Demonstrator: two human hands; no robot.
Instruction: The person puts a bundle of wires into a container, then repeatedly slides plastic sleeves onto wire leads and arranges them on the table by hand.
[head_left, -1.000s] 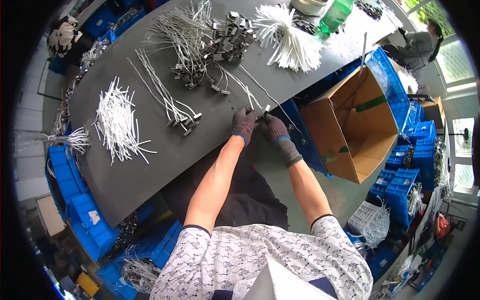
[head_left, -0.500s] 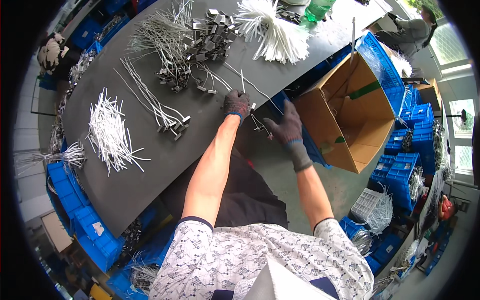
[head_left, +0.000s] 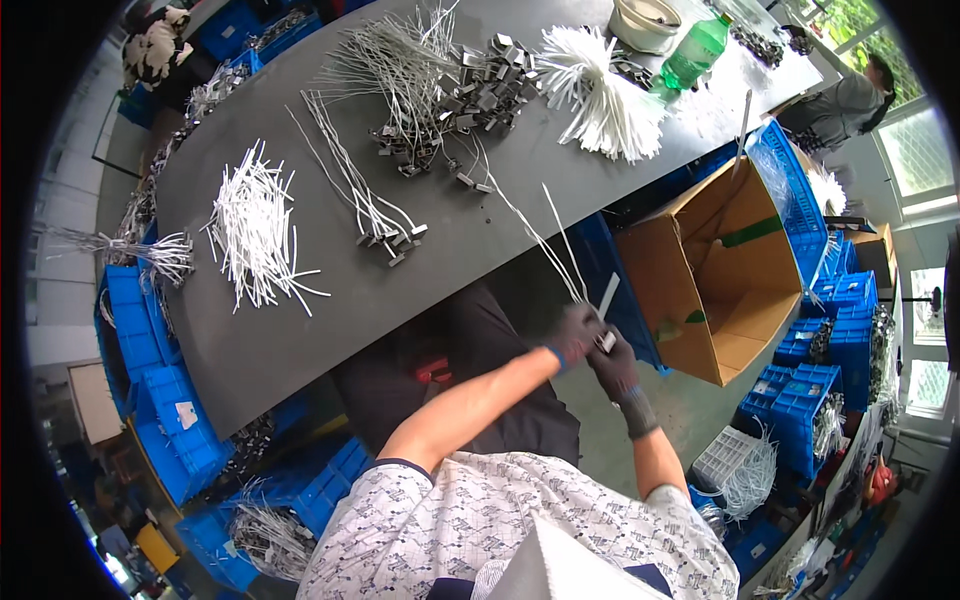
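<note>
Visibly, a silvery block [head_left: 606, 343] was pinched by the right hand [head_left: 617, 370]; the left hand [head_left: 575, 333] was blurred, its fingers unreadable.

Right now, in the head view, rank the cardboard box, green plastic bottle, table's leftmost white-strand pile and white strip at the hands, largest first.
1. Cardboard box
2. White-strand pile
3. Green plastic bottle
4. White strip
</note>
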